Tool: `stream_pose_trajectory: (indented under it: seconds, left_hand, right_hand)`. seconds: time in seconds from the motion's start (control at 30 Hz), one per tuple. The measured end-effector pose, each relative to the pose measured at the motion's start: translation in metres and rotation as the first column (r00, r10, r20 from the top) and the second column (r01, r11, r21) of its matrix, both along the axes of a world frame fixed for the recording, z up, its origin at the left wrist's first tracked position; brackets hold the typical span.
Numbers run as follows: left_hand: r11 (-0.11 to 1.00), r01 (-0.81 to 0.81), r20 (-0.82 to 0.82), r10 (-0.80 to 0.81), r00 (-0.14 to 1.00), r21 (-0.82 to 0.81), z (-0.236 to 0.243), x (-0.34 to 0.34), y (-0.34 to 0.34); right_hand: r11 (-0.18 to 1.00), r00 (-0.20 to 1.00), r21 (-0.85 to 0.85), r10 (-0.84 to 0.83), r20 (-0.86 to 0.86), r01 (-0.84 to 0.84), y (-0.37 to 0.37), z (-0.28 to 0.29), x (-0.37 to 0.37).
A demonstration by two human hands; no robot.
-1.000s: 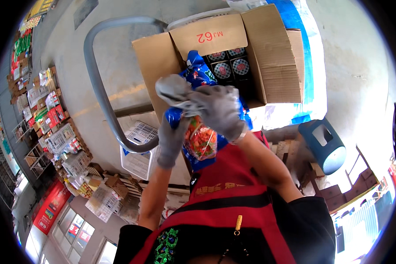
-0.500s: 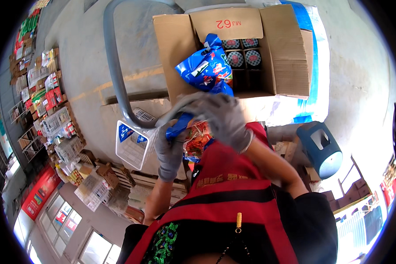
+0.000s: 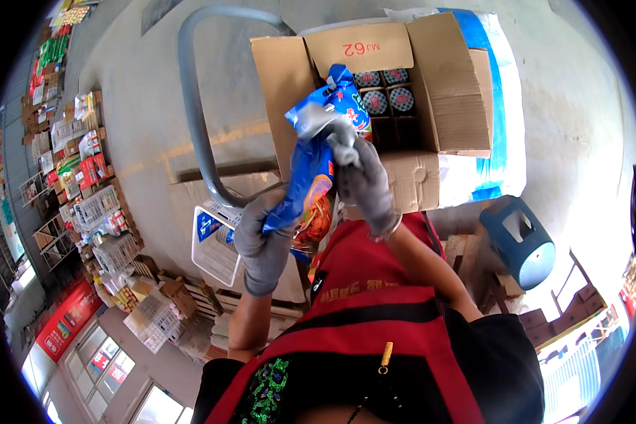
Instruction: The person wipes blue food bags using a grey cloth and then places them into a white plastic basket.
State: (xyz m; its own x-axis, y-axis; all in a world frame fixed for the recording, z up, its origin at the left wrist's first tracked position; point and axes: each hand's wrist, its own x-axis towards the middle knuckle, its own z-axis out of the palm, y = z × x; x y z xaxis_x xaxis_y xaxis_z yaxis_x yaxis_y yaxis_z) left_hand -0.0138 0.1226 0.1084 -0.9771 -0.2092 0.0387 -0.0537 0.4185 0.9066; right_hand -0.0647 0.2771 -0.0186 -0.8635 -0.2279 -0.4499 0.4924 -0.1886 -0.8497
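Both gloved hands hold a blue plastic food packet (image 3: 300, 180) with a picture of reddish food, tilted in front of my apron. My left hand (image 3: 263, 240), in a grey glove, is closed on its lower left edge. At the packet's upper right edge my right hand (image 3: 366, 180) is closed, its fingertips blurred beside a silvery-white patch. Just beyond, another blue packet (image 3: 348, 97) lies in an open cardboard carton (image 3: 411, 177), partly hidden behind the held one. Round checkered lids (image 3: 389, 100) sit in the carton's divided compartments.
A grey tubular handle (image 3: 191, 106) curves up left of the carton. A white plastic basket (image 3: 215, 258) stands below it. To the right are blue-and-white wrapped goods (image 3: 505, 120) and a blue plastic stool (image 3: 519, 240). Stacked goods (image 3: 85, 184) line the far left.
The held packet has been raised and spread towards the carton. My right hand has moved from across the packet to its upper right edge; my left hand shifted slightly left.
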Motion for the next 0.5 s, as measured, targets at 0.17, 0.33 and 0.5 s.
stream_pose_trajectory:
  seconds: [0.17, 0.33, 0.5]
  left_hand:
    - [0.958, 0.285, -0.163, -0.286, 0.944, -0.031, 0.022, -0.041, -0.004]
    - [0.772, 0.580, -0.216, -0.632, 0.744, -0.261, 0.048, -0.078, 0.010]
    - [0.584, 0.619, -0.067, -0.754, 0.654, -0.524, 0.033, -0.060, -0.001]
  right_hand:
    - [0.931, 0.921, -0.354, 0.062, 0.384, 0.085, -0.019, -0.036, 0.024]
    - [0.674, 0.930, -0.686, -0.004, 0.368, 0.274, -0.028, 0.015, 0.004]
    - [0.554, 0.937, -0.795, 0.072, 0.341, 0.247, -0.032, -0.083, -0.034]
